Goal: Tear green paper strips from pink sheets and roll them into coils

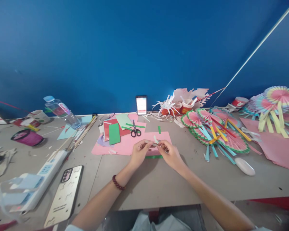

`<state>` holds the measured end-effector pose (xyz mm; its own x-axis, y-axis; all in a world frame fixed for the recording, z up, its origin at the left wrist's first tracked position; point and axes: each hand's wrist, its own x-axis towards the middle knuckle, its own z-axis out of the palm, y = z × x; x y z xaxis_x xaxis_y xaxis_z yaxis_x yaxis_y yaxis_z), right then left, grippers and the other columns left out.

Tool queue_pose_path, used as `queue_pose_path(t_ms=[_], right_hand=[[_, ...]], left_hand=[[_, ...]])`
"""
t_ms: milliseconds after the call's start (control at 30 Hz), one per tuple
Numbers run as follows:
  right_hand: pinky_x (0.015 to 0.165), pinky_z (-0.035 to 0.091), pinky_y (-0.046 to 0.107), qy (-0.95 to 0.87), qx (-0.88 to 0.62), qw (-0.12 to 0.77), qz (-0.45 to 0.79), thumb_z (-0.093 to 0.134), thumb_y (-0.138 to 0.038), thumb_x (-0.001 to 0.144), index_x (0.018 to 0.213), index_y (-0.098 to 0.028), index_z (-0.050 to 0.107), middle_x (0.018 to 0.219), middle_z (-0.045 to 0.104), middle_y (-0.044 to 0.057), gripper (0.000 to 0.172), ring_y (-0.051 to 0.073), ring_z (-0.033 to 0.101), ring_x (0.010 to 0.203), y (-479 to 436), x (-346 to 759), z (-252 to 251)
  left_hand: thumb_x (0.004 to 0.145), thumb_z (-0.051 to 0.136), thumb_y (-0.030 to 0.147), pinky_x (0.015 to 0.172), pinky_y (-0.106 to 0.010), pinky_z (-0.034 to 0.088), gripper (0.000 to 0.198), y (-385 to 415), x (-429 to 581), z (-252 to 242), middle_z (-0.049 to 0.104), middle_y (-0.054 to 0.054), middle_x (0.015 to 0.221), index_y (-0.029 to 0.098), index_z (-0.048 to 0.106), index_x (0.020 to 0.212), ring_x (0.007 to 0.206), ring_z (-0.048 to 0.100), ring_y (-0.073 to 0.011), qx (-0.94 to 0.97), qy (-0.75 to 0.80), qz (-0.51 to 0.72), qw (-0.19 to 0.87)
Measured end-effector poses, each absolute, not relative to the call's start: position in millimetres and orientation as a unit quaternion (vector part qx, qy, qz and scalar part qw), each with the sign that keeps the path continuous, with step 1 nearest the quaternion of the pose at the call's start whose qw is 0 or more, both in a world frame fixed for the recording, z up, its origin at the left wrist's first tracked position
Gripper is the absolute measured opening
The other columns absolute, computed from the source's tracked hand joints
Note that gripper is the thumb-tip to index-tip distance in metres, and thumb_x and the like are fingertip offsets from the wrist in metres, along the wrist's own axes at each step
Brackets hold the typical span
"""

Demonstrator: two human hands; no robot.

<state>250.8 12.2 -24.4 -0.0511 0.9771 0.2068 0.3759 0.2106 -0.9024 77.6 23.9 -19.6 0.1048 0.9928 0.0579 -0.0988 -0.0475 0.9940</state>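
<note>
Pinching together at their fingertips, the left hand (141,151) and the right hand (170,154) are closed on a narrow, pale strip of paper (155,139), whose free end sticks up between them; the rest is hidden by the fingers. A beaded, dark red bracelet (118,183) circles the left wrist.

Below the grip and reaching out to its left lies flat pink paper (125,148), with a long bright green paper strip (154,157) just on the near side of the grip. A short green paper piece (159,129) lies a little beyond it. Beyond the grip and to its left, black-handled scissors (135,132) rest near a bright green paper rectangle (114,134) and a pale green paper sheet (123,121).

Straight beyond the grip, a dark-framed device with a lit screen (141,106) stands upright at the blue wall (125,48). Well to the right of the grip are pleated pink-and-green paper fans (195,119), with a smooth white oval object (245,166) on their near side. Well to its left lie a white power strip (53,162) and a pale-cased smartphone (64,195).
</note>
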Motion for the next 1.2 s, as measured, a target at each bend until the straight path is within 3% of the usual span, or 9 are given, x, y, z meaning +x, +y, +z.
queue_pose_path(t_ms=[267,567,767,1200], right_hand=[[0.060,0.045,0.029,-0.644,-0.530,0.435,0.340,0.058,-0.050,0.090,0.087,-0.023,0.063,0.066,0.060,-0.001,0.028,0.017,0.057,0.061,13,253,-28],[0.061,0.046,0.031,-0.639,-0.531,0.435,0.347,0.058,-0.055,0.089,0.086,-0.023,0.063,0.067,0.061,0.001,0.033,0.018,0.057,0.061,14,255,-28],[0.058,0.044,0.029,-0.649,-0.516,0.433,0.353,0.056,-0.053,0.091,0.081,-0.022,0.061,0.064,0.060,0.001,0.033,0.017,0.054,0.059,10,251,-21],[0.060,0.046,0.026,-0.658,-0.522,0.432,0.328,0.055,-0.046,0.091,0.083,-0.022,0.061,0.070,0.063,0.000,0.026,0.016,0.057,0.062,10,251,-25]], left_hand=[[0.080,0.075,0.059,0.072,-0.032,0.059,0.040,23,76,-16,0.081,-0.010,0.089,0.019,0.076,0.082,0.084,0.075,-0.0230,0.526,0.423,0.502,0.540],[0.086,0.062,0.069,0.073,-0.032,0.060,0.054,24,75,-16,0.081,-0.013,0.094,0.017,0.079,0.088,0.086,0.076,-0.0239,0.533,0.425,0.497,0.537],[0.073,0.082,0.054,0.074,-0.033,0.060,0.039,21,79,-18,0.081,-0.012,0.098,0.017,0.080,0.086,0.084,0.075,-0.0233,0.535,0.440,0.497,0.523],[0.074,0.080,0.048,0.071,-0.031,0.061,0.033,18,82,-18,0.082,-0.012,0.100,0.018,0.083,0.088,0.088,0.076,-0.0248,0.503,0.459,0.496,0.539]])
